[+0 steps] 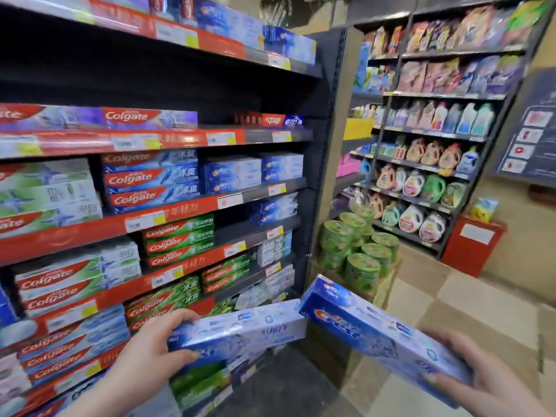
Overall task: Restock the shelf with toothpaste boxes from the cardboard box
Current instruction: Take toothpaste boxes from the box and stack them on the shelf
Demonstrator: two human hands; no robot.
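Left hand (pixel 150 350): lower left of the frame, nearest the camera; the fingers curl over the top of one blue toothpaste box and the thumb presses on its front face, gripping its near end.
Right hand (pixel 484 383): lower right corner; the fingers are curled round the near end of a second blue box, holding it from below and from the side.
Left box (pixel 240 329): blue and white, long, held almost level across the lower middle of the frame, in front of the bottom tiers of the shelf.
Right box (pixel 376 332): blue with a red and white Crest logo, tilted, its far end higher and pointing toward the centre of the frame.
Where the two boxes meet: their far ends come together at lower centre; I cannot tell whether they touch.
Shelf (pixel 168 212): fills the left half, dark tiers with red price strips and yellow and white tags.
Stock on the shelf: stacks of red, green and blue Colgate boxes (pixel 150 179) at left and centre, smaller blue boxes (pixel 279 167) at the right end.
Green tubs (pixel 358 251): stacked on the floor just right of the shelf's end.
Detergent bottles (pixel 421 182): on a second rack at upper right.
Red bin (pixel 472 242): beside that rack, at right.
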